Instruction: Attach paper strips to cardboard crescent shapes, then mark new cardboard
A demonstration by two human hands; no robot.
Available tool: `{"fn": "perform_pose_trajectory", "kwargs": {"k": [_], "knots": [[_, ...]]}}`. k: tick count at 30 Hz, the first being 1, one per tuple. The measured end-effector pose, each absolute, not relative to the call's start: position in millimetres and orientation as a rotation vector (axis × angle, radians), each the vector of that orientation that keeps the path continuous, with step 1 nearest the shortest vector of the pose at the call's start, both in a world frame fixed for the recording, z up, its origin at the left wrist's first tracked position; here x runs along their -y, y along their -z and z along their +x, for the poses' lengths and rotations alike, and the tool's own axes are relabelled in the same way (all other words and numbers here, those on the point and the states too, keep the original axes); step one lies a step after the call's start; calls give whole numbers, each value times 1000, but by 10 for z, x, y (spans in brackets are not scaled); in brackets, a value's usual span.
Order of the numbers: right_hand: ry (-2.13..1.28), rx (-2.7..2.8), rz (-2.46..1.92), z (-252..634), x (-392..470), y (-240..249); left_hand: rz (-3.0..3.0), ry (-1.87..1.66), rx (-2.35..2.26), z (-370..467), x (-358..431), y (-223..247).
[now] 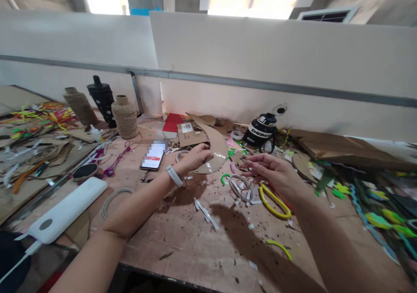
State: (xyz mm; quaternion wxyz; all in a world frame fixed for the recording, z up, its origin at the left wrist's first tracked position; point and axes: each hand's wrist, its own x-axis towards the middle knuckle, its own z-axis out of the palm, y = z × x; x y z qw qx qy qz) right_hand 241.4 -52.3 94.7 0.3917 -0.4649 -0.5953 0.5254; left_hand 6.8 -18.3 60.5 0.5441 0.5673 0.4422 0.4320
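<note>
My left hand point(199, 156) has its fingers curled at the edge of a crescent-shaped piece of cardboard point(219, 147) with clear tape on its lower part; what the fingers hold, if anything, is hidden. To the right, my right hand point(272, 171) pinches something small and brownish, too small to name. Below its fingers lie thin rings point(240, 188) and yellow-handled scissors point(273, 202). A green curved piece point(224, 179) rests beside the rings.
A phone point(153, 154), twine spools point(125, 117) and a white power strip point(67, 210) are on the left. A black bottle point(260, 130) stands behind my right hand. Leaves and coloured scraps point(378, 219) cover the right side.
</note>
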Motion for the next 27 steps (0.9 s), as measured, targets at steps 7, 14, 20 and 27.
{"fn": "perform_pose_trajectory", "kwargs": {"k": [7, 14, 20, 27], "knots": [[-1027, 1659, -1174, 2304, 423, -820, 1210, -956, -876, 115, 205, -487], [-1061, 1711, -1087, 2211, 485, -720, 1190, -977, -925, 186, 246, -487], [-524, 1976, -972, 2218, 446, -591, 1063, -987, -859, 252, 229, -323], [-426, 2076, -1177, 2138, 576, -619, 1010, -1070, -746, 310, 232, -245]]}}
